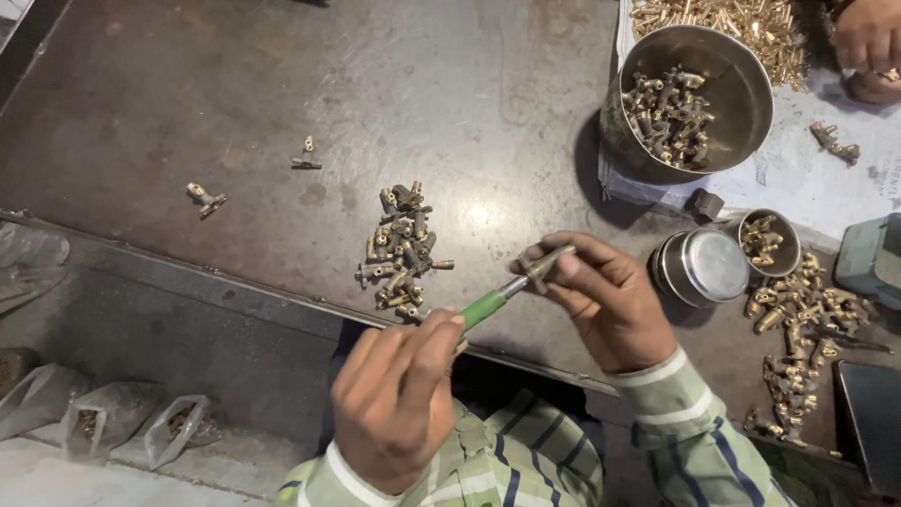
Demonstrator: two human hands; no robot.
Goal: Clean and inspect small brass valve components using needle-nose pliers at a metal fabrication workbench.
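A small brass fitting [542, 266], dull gold with a short cross-stem, is pinched in the fingers [572, 246] of the right hand [605, 305], raised above the near edge of the table [282, 113]. The metal tip of a green-handled screwdriver [488, 302] meets the fitting from the left; the left hand [394, 399] wraps its fingers closed around the handle's lower end. Judging by how things lie, the work seems partway through: a small heap of brass fittings [404, 252] rests on the table just left of the held fitting, and a looser spread of similar brass pieces [798, 338] lies to its right, though which are finished cannot be told. Two stray fittings [206, 197] lie well left of the held fitting. Just right of it stands a lidded steel tin [704, 268], beside a small open steel cup [771, 242] holding a few parts. Farther beyond, a large steel bowl [690, 99] is part-filled with darker fittings, on printed paper. Another person's hand [868, 38] shows at the far right corner.
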